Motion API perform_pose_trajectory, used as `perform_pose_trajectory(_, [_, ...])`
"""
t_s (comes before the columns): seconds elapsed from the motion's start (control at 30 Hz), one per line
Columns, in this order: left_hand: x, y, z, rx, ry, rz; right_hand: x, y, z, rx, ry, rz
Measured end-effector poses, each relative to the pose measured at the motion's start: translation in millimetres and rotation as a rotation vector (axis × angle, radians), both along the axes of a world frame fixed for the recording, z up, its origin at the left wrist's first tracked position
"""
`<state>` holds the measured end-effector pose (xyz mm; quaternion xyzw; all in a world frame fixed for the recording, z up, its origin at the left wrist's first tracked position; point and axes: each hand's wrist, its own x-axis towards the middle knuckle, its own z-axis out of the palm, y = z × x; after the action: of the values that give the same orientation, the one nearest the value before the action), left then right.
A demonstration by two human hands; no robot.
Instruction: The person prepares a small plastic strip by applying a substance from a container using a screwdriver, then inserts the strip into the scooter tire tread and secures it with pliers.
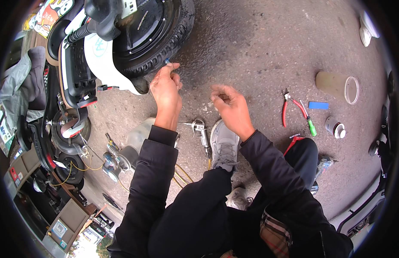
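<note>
My left hand [166, 91] is raised beside the black knobbly tyre [182, 36] of a scooter wheel. Its thumb and fingertips pinch a small blue piece [167, 61], mostly hidden by the fingers, right at the tread; I cannot make out its kind. A white mudguard [100, 58] curves around the wheel just left of that hand. My right hand [232, 111] hovers over the ground in front of my shoe [224, 144]. Its fingers are loosely bent, with the thumb apart, and nothing shows in them. Below, between both hands, lies a silver air blow gun [201, 132].
To the right lie red-handled pliers [285, 107], a green-handled screwdriver [311, 127], a blue strip [318, 105], a small white-capped can [334, 127] and a cloudy cylindrical container [332, 84]. A yellow hose [182, 173] runs by my legs. More scooter parts and wheels [70, 133] crowd the left.
</note>
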<state>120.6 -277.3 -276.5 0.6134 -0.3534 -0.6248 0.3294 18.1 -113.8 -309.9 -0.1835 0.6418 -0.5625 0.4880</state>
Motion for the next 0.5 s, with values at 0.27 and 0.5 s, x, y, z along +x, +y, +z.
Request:
perform_pose_trajectory(0.27, [7.5,5.4,-1.9,-0.034,0.053,-0.067,1.6,12.9,-2.8,0.025,-0.030,0.028])
perform_pose_trajectory(0.5, [6.3,5.4,-3.6,-0.018,0.146,-0.054,-5.9,30.9,-8.1,0.046,-0.106,0.024])
